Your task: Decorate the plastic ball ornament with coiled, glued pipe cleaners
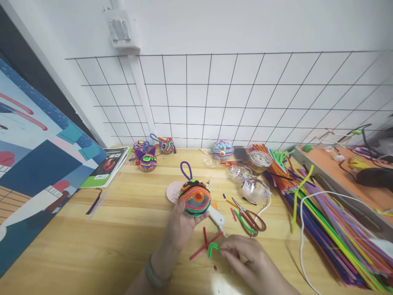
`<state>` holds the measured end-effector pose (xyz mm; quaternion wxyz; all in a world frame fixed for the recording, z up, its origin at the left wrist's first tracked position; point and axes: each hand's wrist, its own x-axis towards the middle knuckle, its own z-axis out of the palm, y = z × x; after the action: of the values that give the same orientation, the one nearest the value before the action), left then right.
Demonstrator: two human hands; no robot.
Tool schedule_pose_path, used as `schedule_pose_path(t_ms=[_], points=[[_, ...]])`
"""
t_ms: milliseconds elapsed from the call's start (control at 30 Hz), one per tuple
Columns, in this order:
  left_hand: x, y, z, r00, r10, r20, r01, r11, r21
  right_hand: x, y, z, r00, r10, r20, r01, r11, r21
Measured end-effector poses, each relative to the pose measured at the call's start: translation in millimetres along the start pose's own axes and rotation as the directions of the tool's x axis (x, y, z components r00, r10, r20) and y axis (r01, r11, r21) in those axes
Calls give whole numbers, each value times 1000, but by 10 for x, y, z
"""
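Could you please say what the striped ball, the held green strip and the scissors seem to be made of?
The striped ball looks like matte, soft cords over perhaps clear plastic: a smooth greyish patch shows between them. The green strip is likely matte pipe cleaner, holding its bend. Scissors: probably metal blades, greyish, shiny; smooth reddish handles, perhaps plastic.

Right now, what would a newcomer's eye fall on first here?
Probably the striped ball with its purple loop, held in the left hand near the middle. Next, the colorful pipe cleaner bundles along the right side of the wooden table, then the bent green pipe cleaner pinched in the right hand, lower center.
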<state>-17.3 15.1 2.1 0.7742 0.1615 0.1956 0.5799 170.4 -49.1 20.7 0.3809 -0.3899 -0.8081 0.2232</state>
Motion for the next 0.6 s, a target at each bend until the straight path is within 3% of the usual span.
schedule_pose_path(t_ms=[133,233,500,600], points=[[-27,-26,25,1000,-17,18,16,999,52,77,-49,-86,996,7,-87,9,982,188],[-47,-44,55,999,-21,41,17,994,105,151,-104,-154,991,-21,-131,50,975,218],[-65,-90,129,994,-43,98,25,983,180,229,-146,-217,940,-181,-289,157,982,-105],[-69,-128,120,991,-43,127,16,979,205,201,-129,-202,924,-253,-286,185,952,-245]])
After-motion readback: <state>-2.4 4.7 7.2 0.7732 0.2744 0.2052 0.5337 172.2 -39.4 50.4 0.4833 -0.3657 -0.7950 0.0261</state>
